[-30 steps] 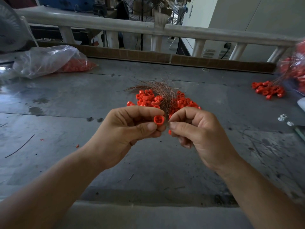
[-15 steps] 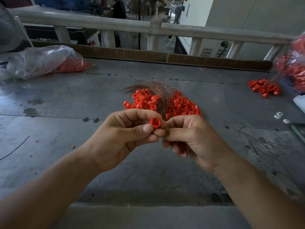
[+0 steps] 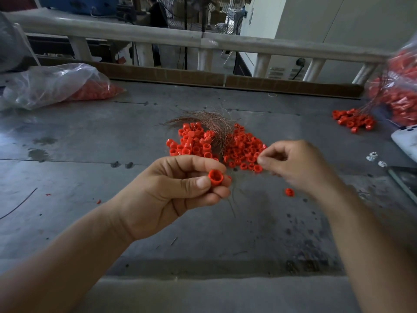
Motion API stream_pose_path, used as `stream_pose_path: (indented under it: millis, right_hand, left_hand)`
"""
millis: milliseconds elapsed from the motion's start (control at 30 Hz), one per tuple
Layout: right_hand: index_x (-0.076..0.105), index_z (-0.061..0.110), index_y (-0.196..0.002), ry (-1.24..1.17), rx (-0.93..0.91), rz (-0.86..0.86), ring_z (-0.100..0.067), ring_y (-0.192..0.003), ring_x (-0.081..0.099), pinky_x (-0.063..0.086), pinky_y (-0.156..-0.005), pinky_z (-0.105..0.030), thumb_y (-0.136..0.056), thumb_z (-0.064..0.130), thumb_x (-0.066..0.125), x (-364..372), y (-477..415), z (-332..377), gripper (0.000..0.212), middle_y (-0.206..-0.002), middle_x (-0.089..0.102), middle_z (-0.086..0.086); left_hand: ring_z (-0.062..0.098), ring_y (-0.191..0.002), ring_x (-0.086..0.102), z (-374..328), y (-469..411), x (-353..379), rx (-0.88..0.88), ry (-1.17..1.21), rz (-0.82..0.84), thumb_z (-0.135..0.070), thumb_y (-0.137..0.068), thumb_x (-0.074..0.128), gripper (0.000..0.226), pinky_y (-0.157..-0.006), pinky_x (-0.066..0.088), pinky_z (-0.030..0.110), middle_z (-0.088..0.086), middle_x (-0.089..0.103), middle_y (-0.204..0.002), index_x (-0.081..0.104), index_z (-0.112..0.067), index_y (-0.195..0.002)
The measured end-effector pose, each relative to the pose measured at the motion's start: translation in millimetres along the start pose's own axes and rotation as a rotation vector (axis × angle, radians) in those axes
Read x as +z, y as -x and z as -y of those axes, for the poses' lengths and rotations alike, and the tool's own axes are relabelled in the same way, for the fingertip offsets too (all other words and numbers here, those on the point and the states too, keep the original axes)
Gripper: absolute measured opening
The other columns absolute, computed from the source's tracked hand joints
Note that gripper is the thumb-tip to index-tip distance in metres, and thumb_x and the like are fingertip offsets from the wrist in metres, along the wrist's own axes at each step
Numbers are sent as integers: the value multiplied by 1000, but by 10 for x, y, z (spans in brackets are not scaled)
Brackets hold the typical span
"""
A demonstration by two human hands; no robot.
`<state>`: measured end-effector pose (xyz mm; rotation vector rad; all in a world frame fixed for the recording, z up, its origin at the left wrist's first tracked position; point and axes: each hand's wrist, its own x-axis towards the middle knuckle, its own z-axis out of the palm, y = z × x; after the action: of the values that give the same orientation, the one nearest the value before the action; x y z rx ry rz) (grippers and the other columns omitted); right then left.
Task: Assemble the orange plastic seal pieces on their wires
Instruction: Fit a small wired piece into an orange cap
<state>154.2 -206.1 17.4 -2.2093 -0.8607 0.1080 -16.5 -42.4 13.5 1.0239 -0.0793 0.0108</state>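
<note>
1. While clamping one orange seal cap [image 3: 215, 177] between the thumb and curled fingers of the left hand [image 3: 171, 190], holds it above the near middle of the metal worktable [image 3: 90, 136]. Turns the open mouth upward, likely so the hollow shows for the next insert.
2. Lets a thin wire [image 3: 233, 207] trail down from under that cap, apparently already threaded.
3. Poises the right hand [image 3: 291, 163] at the near edge of the loose seal pieces [image 3: 246, 152], thumb and forefinger tips pressed together, other fingers curled. Cannot tell whether anything sits in that pinch.
4. Stocks the copper wire bundle [image 3: 212, 123] across that heap at the table's middle, within easy reach of both hands.
5. Shows one stray seal piece [image 3: 289, 192] lying just beside the right wrist.
6. Groups the wired seals [image 3: 352, 122] toward the far right edge, beside a full plastic bag [image 3: 401, 91], presumably as finished work. Sets another bag of orange parts [image 3: 52, 84] near the far left corner.
</note>
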Motion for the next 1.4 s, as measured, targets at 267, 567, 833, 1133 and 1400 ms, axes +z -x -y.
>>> stream_pose_path:
  millis: [267,567,833,1133,1400]
  right_hand:
    - [68,19,-103,213,-253,166,2,-71,42,32,-68,-14,-83,26,64,508,11,141,21,-82,46,15]
    - [68,17,-91,-2,-206,57,4,-69,52,37,-65,-6,-85,17,62,428,4,172,8,-80,58,12]
    - [62,12,-84,-844,67,184,-4,-55,59,47,-51,-16,-92,3,45,274,141,350,21,-60,65,3]
    - [65,14,-83,-915,3,314,-7,-64,62,49,-57,-17,-85,0,49,290,228,413,21,-69,67,1]
    - [67,17,-80,-918,-29,313,-6,-66,64,49,-58,-16,-68,13,59,306,250,420,15,-69,67,3]
  left_hand:
    - [14,-71,70,-22,15,8,-57,-40,-64,-5,-62,65,22,-60,54,17,9,72,-79,75,-9,-80]
    - [15,-74,70,-57,47,-9,-73,-48,-24,-8,-63,70,21,-62,55,18,10,72,-82,75,-8,-83]
    - [18,-69,70,-52,17,26,-63,-137,-222,-5,-60,65,22,-59,55,20,14,71,-76,75,-5,-79]
    - [20,-71,70,-49,8,18,-44,-188,-279,1,-64,59,25,-61,55,20,15,71,-80,74,-4,-82]
    - [19,-71,70,-47,0,29,-28,-201,-289,-1,-62,60,25,-61,55,20,13,72,-80,75,-7,-81]
